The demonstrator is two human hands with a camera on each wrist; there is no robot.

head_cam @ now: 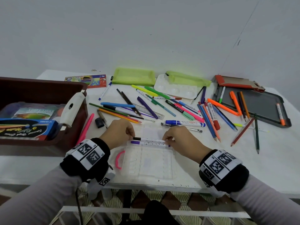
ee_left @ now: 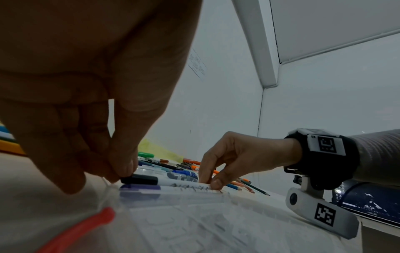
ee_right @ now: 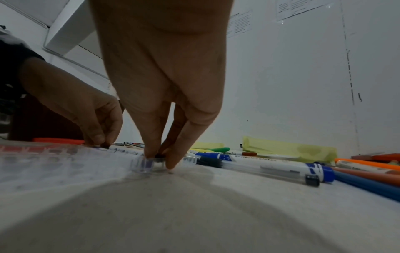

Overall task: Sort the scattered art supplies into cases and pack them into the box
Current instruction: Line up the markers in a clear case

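Note:
A clear plastic case [head_cam: 152, 161] with a pink handle [head_cam: 119, 159] lies open at the table's front edge. Two white markers lie across its far end: a purple-capped marker [head_cam: 151, 144] and, just behind it, a black-capped marker [head_cam: 146, 139]. My left hand [head_cam: 121, 132] pinches the black cap end [ee_left: 139, 179]. My right hand [head_cam: 176, 137] pinches the other end of that black-capped marker at the case's right rim [ee_right: 149, 165]. The brown box [head_cam: 40, 111] stands at the left with packed sets inside.
Many loose pens, markers and pencils [head_cam: 162, 108] cover the middle of the table, with a ruler [head_cam: 151, 111]. Two green mesh pouches [head_cam: 134, 77], a white palette [head_cam: 177, 88] and a coloured pencil pack [head_cam: 90, 80] lie at the back. A grey tray [head_cam: 254, 104] sits at the right.

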